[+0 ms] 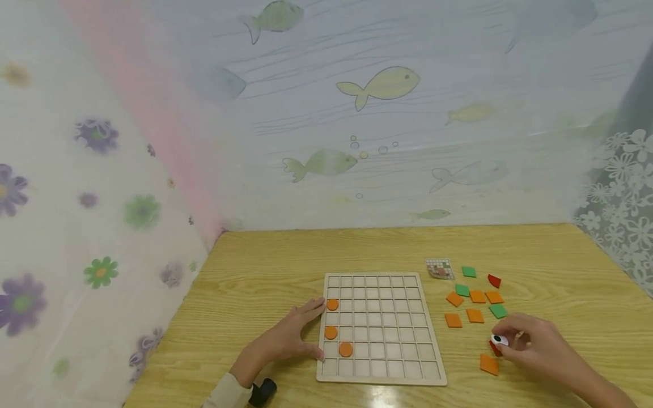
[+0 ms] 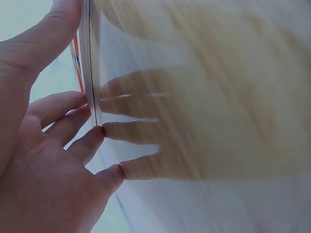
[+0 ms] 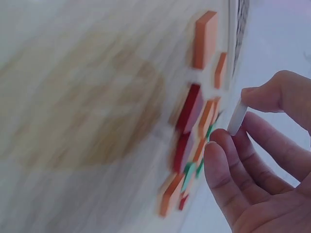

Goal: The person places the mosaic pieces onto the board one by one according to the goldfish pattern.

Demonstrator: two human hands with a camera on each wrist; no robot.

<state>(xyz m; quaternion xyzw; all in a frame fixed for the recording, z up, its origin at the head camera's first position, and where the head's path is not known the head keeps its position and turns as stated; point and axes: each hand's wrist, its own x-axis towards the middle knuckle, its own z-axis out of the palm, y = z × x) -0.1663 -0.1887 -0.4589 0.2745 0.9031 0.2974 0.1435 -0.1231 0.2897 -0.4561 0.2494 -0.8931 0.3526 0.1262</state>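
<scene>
My right hand (image 1: 535, 344) pinches a small white round piece with a black dot (image 1: 499, 340) between thumb and fingers, raised above the tabletop. In the right wrist view this white piece (image 3: 237, 117) appears edge-on. Red pieces (image 3: 190, 108) lie on the table below it, partly hidden by the hand in the head view. My left hand (image 1: 292, 335) touches the left edge of a square wooden grid board (image 1: 388, 328), its fingers spread along the rim. Three orange discs (image 1: 346, 349) sit in cells near the board's left side.
Right of the board lie several orange squares (image 1: 475, 315), green squares (image 1: 469, 272) and a red quarter-round piece (image 1: 494, 280). A small printed pattern card (image 1: 440, 269) is behind them. A black object (image 1: 263, 392) is beside the left wrist. Patterned curtains border the wooden table (image 1: 265, 255).
</scene>
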